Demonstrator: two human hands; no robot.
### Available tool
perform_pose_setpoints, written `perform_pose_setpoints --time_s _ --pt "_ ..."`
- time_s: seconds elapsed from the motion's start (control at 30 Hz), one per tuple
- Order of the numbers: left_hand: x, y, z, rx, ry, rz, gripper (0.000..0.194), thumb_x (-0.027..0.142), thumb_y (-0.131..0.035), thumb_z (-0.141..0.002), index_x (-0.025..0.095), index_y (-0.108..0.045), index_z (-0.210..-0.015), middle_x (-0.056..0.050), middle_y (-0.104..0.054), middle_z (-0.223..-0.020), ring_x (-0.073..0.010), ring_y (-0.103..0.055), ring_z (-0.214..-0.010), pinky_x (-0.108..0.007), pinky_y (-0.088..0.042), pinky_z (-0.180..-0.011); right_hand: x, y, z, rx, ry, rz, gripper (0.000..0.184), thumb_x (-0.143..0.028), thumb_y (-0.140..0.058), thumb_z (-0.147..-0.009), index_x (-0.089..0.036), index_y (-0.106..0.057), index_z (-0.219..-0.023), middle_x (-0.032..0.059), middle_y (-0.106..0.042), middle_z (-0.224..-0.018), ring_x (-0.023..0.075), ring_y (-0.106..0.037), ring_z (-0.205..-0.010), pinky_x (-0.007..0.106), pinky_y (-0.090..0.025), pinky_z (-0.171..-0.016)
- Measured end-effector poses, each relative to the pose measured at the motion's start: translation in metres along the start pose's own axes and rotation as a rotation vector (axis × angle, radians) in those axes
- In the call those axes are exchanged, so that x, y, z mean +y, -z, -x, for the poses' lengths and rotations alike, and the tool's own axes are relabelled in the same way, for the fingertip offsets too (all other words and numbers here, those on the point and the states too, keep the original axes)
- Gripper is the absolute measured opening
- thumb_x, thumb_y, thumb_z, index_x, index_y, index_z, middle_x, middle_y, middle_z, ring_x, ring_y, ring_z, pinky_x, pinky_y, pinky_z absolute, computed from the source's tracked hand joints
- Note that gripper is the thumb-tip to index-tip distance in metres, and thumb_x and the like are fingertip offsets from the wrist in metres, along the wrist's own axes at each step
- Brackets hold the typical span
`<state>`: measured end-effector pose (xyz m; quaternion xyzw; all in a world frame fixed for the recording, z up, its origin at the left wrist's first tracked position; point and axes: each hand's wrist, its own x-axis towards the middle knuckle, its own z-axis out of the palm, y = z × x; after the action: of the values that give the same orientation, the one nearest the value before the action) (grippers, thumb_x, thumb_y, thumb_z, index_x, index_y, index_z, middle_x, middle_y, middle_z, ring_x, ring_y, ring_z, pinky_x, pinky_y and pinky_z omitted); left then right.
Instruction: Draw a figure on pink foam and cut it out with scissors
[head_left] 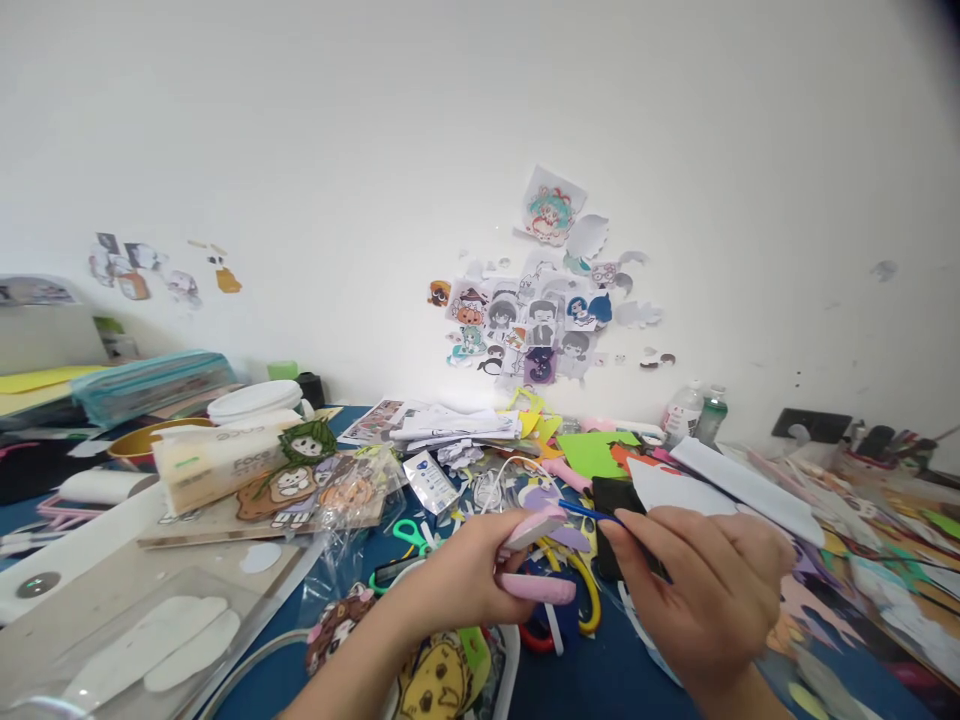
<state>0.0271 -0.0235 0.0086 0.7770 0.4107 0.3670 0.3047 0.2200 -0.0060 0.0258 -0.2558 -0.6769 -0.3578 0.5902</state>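
In the head view, the left hand (487, 565) at the lower centre of the frame grips a pink piece (536, 588) that shows as two thick ends, while the right hand (697, 580), lower right, pinches a thin blue stick (579, 511) whose tip lies at or just beside the upper end; I cannot tell whether they touch. Yellow-handled scissors (589, 595) lie on the blue tabletop (559, 685) below, between the hands.
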Motion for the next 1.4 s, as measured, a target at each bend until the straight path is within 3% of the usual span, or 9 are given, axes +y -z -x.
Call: perform_pose_setpoints --time_s 0.13,0.23,0.33,0.5,0.63,0.73,0.9,1.2,1.4 --pt "-0.010 0.002 -0.002 0.072 0.025 0.023 0.013 0.025 -0.059 -0.068 0.018 -0.055 -0.078 0.006 -0.044 -0.066 -0.0081 -0.036 -0.058 -0.020 -0.029 -0.053 0.006 -0.015 0.010 -0.042 -0.293 -0.182 0.021 -0.030 -0.054 -0.084 -0.019 -0.056 -0.067 0.0020 -0.058 -0.063 0.0165 -0.049 -0.063 0.033 -0.034 -0.067" --pt "-0.017 0.007 -0.004 0.194 0.066 0.223 0.022 0.030 -0.059 -0.073 0.018 -0.052 -0.089 0.003 -0.051 -0.072 -0.0120 -0.048 -0.064 -0.025 -0.038 -0.062 0.004 -0.035 0.026 -0.222 -0.633 -0.407 0.030 -0.036 -0.041 -0.089 -0.018 -0.050 -0.067 0.0006 -0.051 -0.062 0.0147 -0.047 -0.060 0.027 -0.037 -0.056" --pt "-0.018 0.014 -0.005 0.337 -0.029 0.527 0.034 0.035 -0.061 -0.072 0.021 -0.043 -0.097 0.004 -0.049 -0.068 -0.0139 -0.052 -0.064 -0.029 -0.040 -0.064 -0.003 -0.053 0.043 -0.441 -0.790 -0.674 0.033 -0.046 -0.046 -0.084 -0.018 -0.049 -0.067 -0.0037 -0.042 -0.054 0.0107 -0.039 -0.047 0.022 -0.031 -0.043" --pt "-0.010 0.017 -0.002 0.398 -0.226 0.908 0.049 0.037 -0.068 -0.062 0.024 -0.042 -0.102 0.003 -0.048 -0.073 -0.0132 -0.048 -0.067 -0.026 -0.038 -0.061 -0.020 -0.054 0.045 -0.503 -0.536 -0.895 0.052 -0.068 -0.051 -0.069 -0.018 -0.062 -0.083 -0.0020 -0.047 -0.058 0.0118 -0.043 -0.047 0.021 -0.031 -0.040" --pt "-0.009 0.011 0.001 0.283 -0.271 0.983 0.049 0.037 -0.068 -0.060 0.022 -0.046 -0.101 0.000 -0.050 -0.076 -0.0144 -0.047 -0.072 -0.028 -0.037 -0.067 -0.032 -0.048 0.039 -0.487 -0.136 -0.867 0.044 -0.058 -0.048 -0.079 -0.023 -0.060 -0.102 0.0001 -0.063 -0.067 0.0142 -0.053 -0.055 0.026 -0.039 -0.055" --pt "-0.009 0.005 0.003 0.197 -0.222 0.950 0.048 0.037 -0.069 -0.060 0.021 -0.047 -0.100 0.000 -0.052 -0.076 -0.0150 -0.048 -0.073 -0.028 -0.037 -0.067 -0.037 -0.049 0.042 -0.495 0.022 -0.794 0.039 -0.049 -0.044 -0.086 -0.022 -0.053 -0.113 0.0011 -0.066 -0.070 0.0155 -0.054 -0.057 0.028 -0.037 -0.055" --pt "-0.008 -0.002 0.002 0.125 -0.192 0.925 0.047 0.036 -0.071 -0.059 0.022 -0.047 -0.097 0.000 -0.056 -0.078 -0.0159 -0.051 -0.076 -0.029 -0.038 -0.070 -0.036 -0.051 0.047 -0.506 0.118 -0.641 0.041 -0.040 -0.048 -0.084 -0.019 -0.047 -0.119 0.0070 -0.067 -0.089 0.0205 -0.056 -0.071 0.031 -0.039 -0.057" --pt "-0.012 -0.005 -0.003 0.133 -0.179 0.940 0.034 0.027 -0.069 -0.062 0.022 -0.046 -0.087 0.000 -0.057 -0.080 -0.0162 -0.053 -0.080 -0.031 -0.040 -0.075 -0.038 -0.052 0.045 -0.459 0.110 -0.489 0.023 -0.025 -0.050 -0.075 -0.020 -0.054 -0.097 0.0032 -0.063 -0.070 0.0196 -0.051 -0.058 0.029 -0.033 -0.050" --pt "-0.016 -0.010 -0.003 0.142 -0.126 0.947 0.032 0.028 -0.070 -0.062 0.021 -0.047 -0.082 -0.003 -0.060 -0.086 -0.0236 -0.053 -0.097 -0.039 -0.038 -0.085 -0.039 -0.056 0.044 -0.396 0.067 -0.553 0.020 -0.025 -0.049 -0.073 -0.021 -0.055 -0.091 0.0024 -0.066 -0.071 0.0204 -0.056 -0.062 0.030 -0.035 -0.053"
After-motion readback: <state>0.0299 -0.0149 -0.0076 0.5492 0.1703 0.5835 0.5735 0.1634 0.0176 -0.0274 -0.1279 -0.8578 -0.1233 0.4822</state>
